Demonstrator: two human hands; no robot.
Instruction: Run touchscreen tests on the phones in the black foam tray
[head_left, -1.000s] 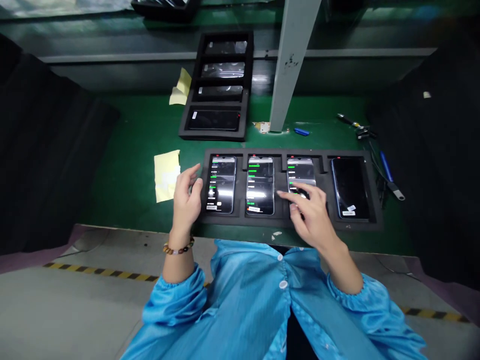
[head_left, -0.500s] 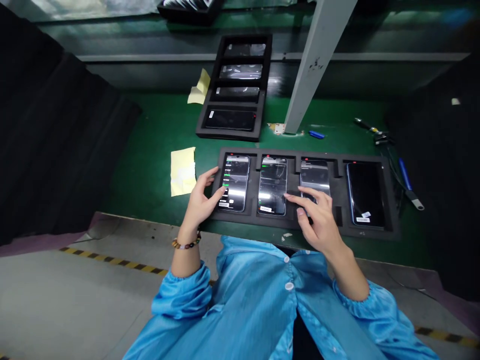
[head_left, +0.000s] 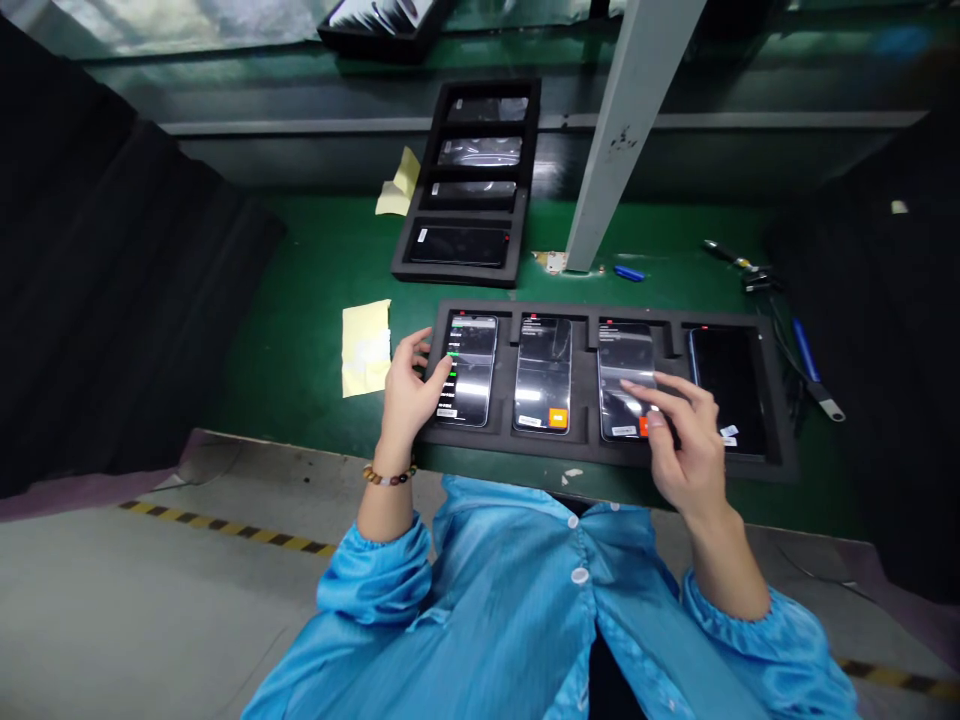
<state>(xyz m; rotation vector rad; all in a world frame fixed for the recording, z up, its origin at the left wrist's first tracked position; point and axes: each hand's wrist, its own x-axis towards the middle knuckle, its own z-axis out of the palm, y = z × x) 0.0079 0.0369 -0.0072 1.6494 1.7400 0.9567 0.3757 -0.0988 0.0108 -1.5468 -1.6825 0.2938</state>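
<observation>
Four phones (head_left: 543,370) in tray (head_left: 505,375); right hand (head_left: 686,440) over third from left.

Left hand (head_left: 409,395), thumb spread wide; right hand (head_left: 690,448), index extended, palm apparently downward.

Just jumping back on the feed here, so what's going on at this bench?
A person in a blue smock is working over a dark foam tray with four smartphones in a row. The left hand is at the leftmost phone, which shows a list with green lines. The right hand is over the third phone; I can't tell whether it touches the glass. That phone and the second phone show orange boxes; the fourth phone looks dark.
</observation>
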